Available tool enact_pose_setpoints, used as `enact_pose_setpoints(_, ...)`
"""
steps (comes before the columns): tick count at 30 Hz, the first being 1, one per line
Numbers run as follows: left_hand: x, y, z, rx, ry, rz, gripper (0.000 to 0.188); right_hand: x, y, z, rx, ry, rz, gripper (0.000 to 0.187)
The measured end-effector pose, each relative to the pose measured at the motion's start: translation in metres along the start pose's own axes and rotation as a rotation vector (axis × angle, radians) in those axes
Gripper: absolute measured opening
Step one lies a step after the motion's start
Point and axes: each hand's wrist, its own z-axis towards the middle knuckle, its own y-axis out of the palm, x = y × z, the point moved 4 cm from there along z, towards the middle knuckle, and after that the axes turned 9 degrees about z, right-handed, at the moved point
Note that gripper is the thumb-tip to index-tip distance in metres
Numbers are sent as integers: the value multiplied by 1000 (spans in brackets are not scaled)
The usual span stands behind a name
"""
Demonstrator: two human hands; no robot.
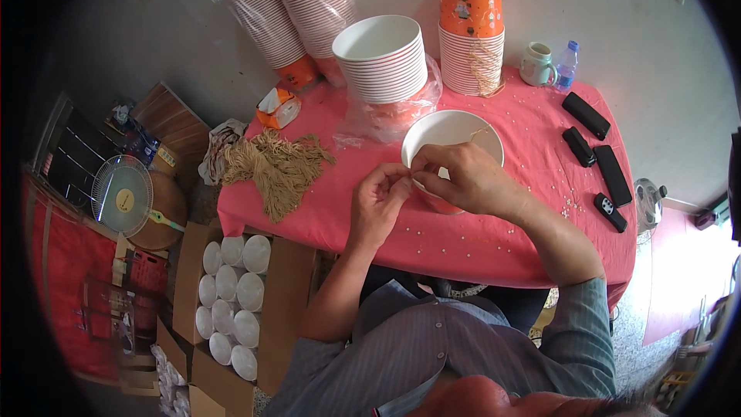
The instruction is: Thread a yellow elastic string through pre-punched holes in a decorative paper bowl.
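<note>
You are sitting at the desk point(478, 243), which is wearing a pink cloth, and both your hands are meeting at the near rim of a white paper bowl point(451, 133). Your right hand point(463, 177) is curling over that rim, fingers closed in a pinch on a thin pale string point(472, 136) that is running across the bowl's mouth. Your left hand point(378, 201) is sitting just beside it, fingertips pinched together against the right hand's; whether it is gripping the same string is too small to tell. The bowl is standing upright near the middle of the desk, in front of a stack of white bowls point(384, 58). To your left a bundle of tan twine point(278, 166) is lying on the cloth. Further back a stack of orange-topped cups point(471, 31) is standing, and four black remotes point(598, 158) are lying along the right edge. On the floor to your left, an open carton of white cups point(231, 293) is sitting.
</note>
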Motion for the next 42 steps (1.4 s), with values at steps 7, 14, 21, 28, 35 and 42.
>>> enact_pose_setpoints(7, -6, 2, -4, 7, -5, -56, 14, -2, 3, -2, -17, 4, -83, 12)
enact_pose_setpoints(14, -11, 0, -1, -6, -10, -43, 13, -6, 7, -3, 7, -76, -136, 14)
enact_pose_setpoints(21, 4, -6, 2, 3, 119, 260, 14, -7, 3, -2, -42, -72, -36, 15)
enact_pose_setpoints(28, 47, 6, 5, -55, 508, 701, 19, -22, -45, -3, -68, 73, 107, 21)
enact_pose_setpoints(35, 38, 2, 10, -92, 488, 691, 10, -8, -107, -14, -23, 341, -193, 8)
enact_pose_setpoints(42, 40, 7, 15, -114, 585, 672, 12, 59, -116, -10, 82, 368, -506, 17)
